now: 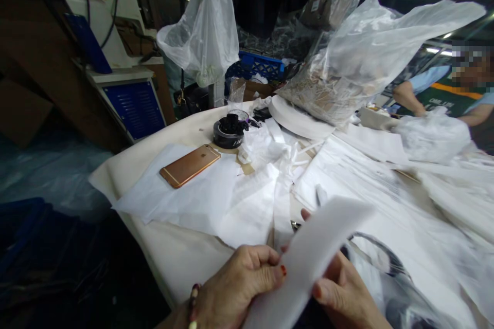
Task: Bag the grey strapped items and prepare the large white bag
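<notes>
While both hands, left hand (239,280) and right hand (343,293), pinch a white strip (309,262) at the worktop (173,252) near edge, a phone (190,165), tape roll (228,133) and stuffed plastic bag (347,77) crowd behind; open room's only left, past the edge.

White strip (309,262) motion-blurred, hides right hand (343,295) fingers; both wrists cut by bottom edge.

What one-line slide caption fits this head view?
Both hands, left hand and right hand, pinch a white fabric strip near a rose-gold smartphone.
</notes>
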`<move>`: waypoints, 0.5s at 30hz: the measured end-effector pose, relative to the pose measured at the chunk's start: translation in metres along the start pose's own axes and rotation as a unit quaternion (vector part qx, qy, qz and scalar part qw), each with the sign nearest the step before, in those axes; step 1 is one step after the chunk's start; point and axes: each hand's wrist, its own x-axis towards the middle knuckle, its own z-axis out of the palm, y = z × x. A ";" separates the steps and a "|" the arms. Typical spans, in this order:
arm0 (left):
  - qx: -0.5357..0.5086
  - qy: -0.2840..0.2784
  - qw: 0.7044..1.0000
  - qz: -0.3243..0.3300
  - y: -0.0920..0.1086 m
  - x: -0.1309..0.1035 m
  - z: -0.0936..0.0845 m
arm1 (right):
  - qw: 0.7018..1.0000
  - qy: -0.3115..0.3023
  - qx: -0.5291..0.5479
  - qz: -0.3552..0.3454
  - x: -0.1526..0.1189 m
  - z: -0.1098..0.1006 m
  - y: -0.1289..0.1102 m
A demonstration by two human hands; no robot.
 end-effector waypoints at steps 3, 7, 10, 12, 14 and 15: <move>0.189 0.037 0.981 -0.001 0.014 -0.014 0.005 | 1.000 0.004 0.015 -0.007 0.002 0.004 0.003; 0.266 0.066 0.958 0.086 0.026 -0.021 0.008 | 0.999 0.020 -0.042 0.020 -0.001 0.012 -0.002; 0.331 0.036 0.937 0.104 0.030 -0.014 0.004 | 0.993 0.035 -0.112 -0.003 -0.005 0.010 -0.002; 0.361 0.093 0.917 0.139 0.033 -0.009 -0.004 | 0.968 0.054 -0.235 -0.072 -0.008 0.005 -0.001; 0.351 0.189 0.896 0.194 0.036 -0.006 -0.015 | 0.888 0.027 -0.424 -0.174 -0.009 -0.001 0.001; 0.341 0.233 0.885 0.215 0.037 -0.006 -0.021 | 0.825 -0.015 -0.518 -0.226 -0.008 -0.003 0.002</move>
